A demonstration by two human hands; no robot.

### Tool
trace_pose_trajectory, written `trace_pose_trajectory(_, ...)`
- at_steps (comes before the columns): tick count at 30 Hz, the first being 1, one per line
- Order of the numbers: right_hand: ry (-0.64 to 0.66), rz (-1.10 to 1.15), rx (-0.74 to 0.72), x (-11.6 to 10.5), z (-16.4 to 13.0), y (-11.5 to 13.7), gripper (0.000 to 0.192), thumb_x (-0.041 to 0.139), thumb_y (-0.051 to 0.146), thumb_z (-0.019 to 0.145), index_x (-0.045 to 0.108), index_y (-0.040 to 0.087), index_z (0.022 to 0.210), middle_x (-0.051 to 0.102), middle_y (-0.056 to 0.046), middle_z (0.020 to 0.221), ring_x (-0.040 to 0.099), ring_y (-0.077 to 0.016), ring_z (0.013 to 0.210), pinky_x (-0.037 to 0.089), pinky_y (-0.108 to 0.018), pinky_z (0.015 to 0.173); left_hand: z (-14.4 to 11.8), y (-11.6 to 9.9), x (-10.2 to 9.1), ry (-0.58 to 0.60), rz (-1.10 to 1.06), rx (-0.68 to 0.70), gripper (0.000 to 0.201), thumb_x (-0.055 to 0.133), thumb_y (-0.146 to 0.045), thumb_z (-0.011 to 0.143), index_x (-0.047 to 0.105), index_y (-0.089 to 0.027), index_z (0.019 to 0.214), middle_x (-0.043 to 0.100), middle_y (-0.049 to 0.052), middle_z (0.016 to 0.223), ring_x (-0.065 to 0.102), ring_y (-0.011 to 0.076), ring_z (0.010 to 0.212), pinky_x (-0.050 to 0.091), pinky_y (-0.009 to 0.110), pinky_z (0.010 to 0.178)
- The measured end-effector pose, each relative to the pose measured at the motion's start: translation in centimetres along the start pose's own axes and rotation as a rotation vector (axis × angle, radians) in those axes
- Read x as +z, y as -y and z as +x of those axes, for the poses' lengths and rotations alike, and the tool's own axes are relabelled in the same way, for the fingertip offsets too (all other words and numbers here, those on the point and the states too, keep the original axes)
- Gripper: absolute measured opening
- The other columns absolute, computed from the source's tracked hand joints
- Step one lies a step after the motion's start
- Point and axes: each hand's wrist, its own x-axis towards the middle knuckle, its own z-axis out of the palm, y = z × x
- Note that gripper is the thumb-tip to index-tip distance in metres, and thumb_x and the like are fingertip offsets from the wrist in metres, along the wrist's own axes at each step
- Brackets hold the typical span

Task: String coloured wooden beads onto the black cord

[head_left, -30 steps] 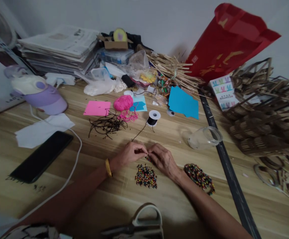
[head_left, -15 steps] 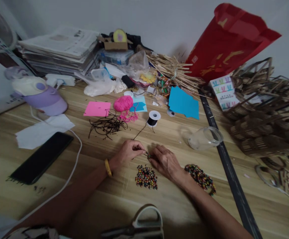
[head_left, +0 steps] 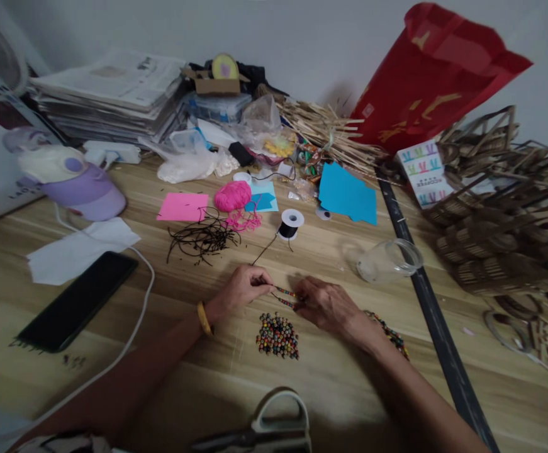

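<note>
My left hand (head_left: pixel 246 285) pinches a dark cord whose tail runs back to a white spool of black cord (head_left: pixel 291 224). Two strands of small multicoloured beads (head_left: pixel 285 296) stretch from it to my right hand (head_left: pixel 325 304), whose fingers close around their other end. Just below both hands lies a pile of loose beads (head_left: pixel 277 336). Partly behind my right wrist, a heap of strung beads (head_left: pixel 389 332) rests on the table. Scissors (head_left: pixel 267 425) with a pale handle lie at the near edge.
Left of my hands are a black phone (head_left: pixel 78 301), a white cable (head_left: pixel 144 308) and a tangle of dark cord (head_left: pixel 204 236). Pink yarn (head_left: pixel 233 196) lies farther back. A glass jar (head_left: pixel 389 260) lies on its side at right, near woven baskets (head_left: pixel 500 245).
My right hand has moved rightward, away from the left, and beaded strands now show between them. The left hand has stayed almost in place.
</note>
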Motion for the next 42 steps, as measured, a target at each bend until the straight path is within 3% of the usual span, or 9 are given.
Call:
trace_pose_trajectory(6, 0.101, -0.031, 0.038, -1.9, -0.5, 0.6, 0.011, 0.052, 0.018, 0.087, 0.056, 0.018, 0.097, 0.064, -0.004, 0.093, 0.061, -0.0153, 0.077, 0.036, -0.024, 0.063, 0.1, 0.2, 0.0, -0.001, 0.006, 0.025, 0.007, 0.067, -0.018, 0.072, 0.067, -0.011, 0.072, 0.069, 0.005, 0.071, 0.061, 0.0142, 0.068, 0.048, 0.022, 0.062)
trace_pose_trajectory(16, 0.086, 0.009, 0.042, -1.5, -0.4, 0.0, 0.006, 0.057, 0.022, 0.087, 0.059, 0.018, 0.091, 0.065, -0.003, 0.087, 0.06, -0.0145, 0.073, 0.038, -0.024, 0.061, 0.1, 0.2, 0.0, 0.021, -0.003, 0.008, 0.009, 0.067, -0.019, 0.073, 0.066, -0.01, 0.072, 0.069, 0.005, 0.071, 0.061, 0.0143, 0.068, 0.048, 0.023, 0.063)
trace_pose_trajectory(21, -0.062, 0.057, -0.026, -1.3, -0.1, 0.7, 0.019, 0.06, 0.028, 0.086, 0.059, 0.019, 0.102, 0.064, -0.007, 0.1, 0.063, -0.0185, 0.087, 0.047, -0.028, 0.071, 0.1, 0.2, -0.1, 0.026, 0.004, 0.016, 0.01, 0.067, -0.021, 0.074, 0.066, -0.01, 0.072, 0.069, 0.005, 0.071, 0.062, 0.0144, 0.068, 0.049, 0.023, 0.064)
trace_pose_trajectory(27, -0.219, 0.11, -0.12, 1.5, 0.9, 0.9, 0.031, 0.059, 0.027, 0.087, 0.053, 0.019, 0.116, 0.059, -0.011, 0.113, 0.06, -0.0218, 0.1, 0.051, -0.036, 0.082, 0.1, 0.4, 0.0, 0.015, 0.041, 0.029, 0.007, 0.066, -0.017, 0.074, 0.067, -0.01, 0.074, 0.07, 0.006, 0.071, 0.062, 0.0147, 0.068, 0.048, 0.023, 0.063)
trace_pose_trajectory(30, -0.191, 0.092, -0.144, 2.2, 1.0, 0.5, 0.021, 0.055, 0.022, 0.089, 0.057, 0.017, 0.109, 0.061, -0.01, 0.104, 0.06, -0.0204, 0.094, 0.051, -0.034, 0.081, 0.1, 0.4, 0.1, 0.02, 0.101, 0.048, 0.005, 0.065, -0.015, 0.074, 0.068, -0.011, 0.073, 0.07, 0.006, 0.072, 0.062, 0.0146, 0.067, 0.047, 0.023, 0.062)
trace_pose_trajectory(35, -0.111, 0.103, -0.154, 1.2, 0.9, -0.1, 0.014, 0.052, 0.015, 0.089, 0.06, 0.018, 0.101, 0.062, -0.006, 0.095, 0.06, -0.0171, 0.089, 0.049, -0.028, 0.078, -0.2, -0.1, 0.3, 0.052, 0.237, 0.109, 0.005, 0.065, -0.012, 0.074, 0.069, -0.012, 0.073, 0.069, 0.005, 0.07, 0.058, 0.0131, 0.062, 0.043, 0.022, 0.058)
trace_pose_trajectory(42, -0.029, 0.025, -0.132, -0.4, 0.1, -0.7, 0.008, 0.054, 0.015, 0.089, 0.061, 0.018, 0.09, 0.062, -0.004, 0.088, 0.059, -0.0159, 0.081, 0.045, -0.026, 0.071, -0.8, -1.1, 0.8, 0.146, 0.466, 0.33, 0.009, 0.064, -0.01, 0.077, 0.069, -0.015, 0.073, 0.068, 0.005, 0.078, 0.061, 0.0164, 0.077, 0.045, 0.027, 0.075)
